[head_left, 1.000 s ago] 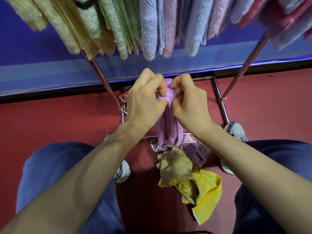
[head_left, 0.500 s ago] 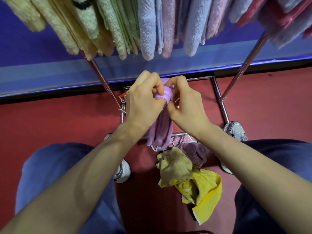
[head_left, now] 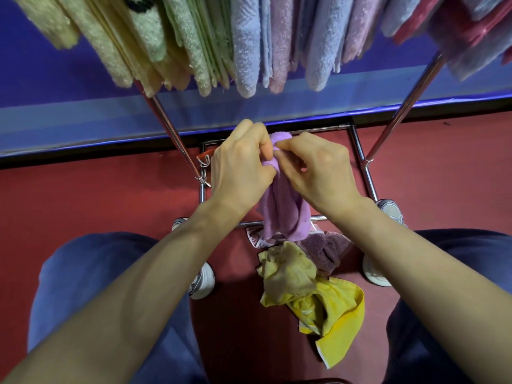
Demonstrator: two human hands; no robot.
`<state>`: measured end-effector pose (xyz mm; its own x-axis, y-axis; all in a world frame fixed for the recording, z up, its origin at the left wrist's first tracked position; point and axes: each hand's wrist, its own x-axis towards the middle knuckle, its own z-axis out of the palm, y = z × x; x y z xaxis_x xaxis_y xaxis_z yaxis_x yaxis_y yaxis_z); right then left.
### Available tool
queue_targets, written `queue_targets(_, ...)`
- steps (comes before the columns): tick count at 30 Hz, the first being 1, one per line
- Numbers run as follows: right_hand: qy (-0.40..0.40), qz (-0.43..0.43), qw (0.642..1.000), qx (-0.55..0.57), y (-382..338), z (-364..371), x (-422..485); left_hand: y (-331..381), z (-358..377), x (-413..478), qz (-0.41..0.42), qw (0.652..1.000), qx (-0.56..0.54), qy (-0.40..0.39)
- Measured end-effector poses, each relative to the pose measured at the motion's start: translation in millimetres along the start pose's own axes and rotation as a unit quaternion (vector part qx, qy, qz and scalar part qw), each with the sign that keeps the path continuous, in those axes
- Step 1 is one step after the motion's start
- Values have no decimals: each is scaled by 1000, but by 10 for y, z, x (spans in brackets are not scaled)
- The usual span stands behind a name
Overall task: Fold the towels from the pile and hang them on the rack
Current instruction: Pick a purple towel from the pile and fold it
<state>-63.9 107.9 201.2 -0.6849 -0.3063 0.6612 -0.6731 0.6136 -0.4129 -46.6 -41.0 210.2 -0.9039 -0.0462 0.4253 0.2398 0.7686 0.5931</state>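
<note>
floor: red floor (head_left: 83, 203), blue wall (head_left: 55, 79) running behind it
rack: chrome rack (head_left: 171, 134) dead ahead, top bars stuffed with hung towels (head_left: 246, 51), cream and green on the left, blue and pink going right
left arm: comes in from the lower left, left hand (head_left: 241, 170) with its back to the camera and fingers curled over
left grip: closed tight, pinching the top edge of the purple towel (head_left: 285, 212)
right arm: comes in from the lower right, right hand (head_left: 318, 170) knuckles up
right grip: narrow pinch, thumb and fingertips on that same top edge, right next to the left hand
purple towel: dangles bunched from both hands in front of the rack's base frame, low end just above the pile (head_left: 304, 273)
pile: crumpled on the floor between the white shoes (head_left: 203, 281), mostly yellow, one mauve towel at the far side
</note>
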Motion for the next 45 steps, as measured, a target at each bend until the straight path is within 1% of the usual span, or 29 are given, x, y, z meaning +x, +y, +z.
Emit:
queue_targets(2,8,-21,1000,-3,-4,-9,1,-18,8,8,-13,1000,5,14)
queue_targets(5,-1,-40,999,-6,-23,-23,0,-20,10,13,-24,999,9,21)
queue_targets(10,-11,-47,999,-11,-35,-48,9,-4,12,13,-22,1000,10,14)
queue_targets(15,-14,-62,998,7,-38,-46,6,-8,16,13,-17,1000,13,14)
queue_targets(18,-24,-60,998,6,-37,-49,10,-18,12,14,-15,1000,10,15)
queue_targets(22,-17,-41,999,8,-54,-41,8,-8,17,13,-9,1000,-3,15)
queue_targets(25,-31,-33,999,13,-29,-16,-5,36,31,-9,1,1000,-2,8)
queue_targets(30,-56,-54,997,23,2,-18,-3,11,41,-8,-17,1000,-5,10)
queue_targets(33,-56,-62,996,28,-1,-60,14,-21,10,18,-25,999,-23,13)
queue_targets(37,-77,-45,995,50,-2,-77,7,-42,-25,42,-32,999,-33,18)
queue_targets(41,-104,14,992,76,4,-79,-9,-49,-43,63,-22,999,-19,15)
queue_targets(45,-99,20,992,79,-18,-54,-22,-55,-47,66,-16,1000,-8,17)
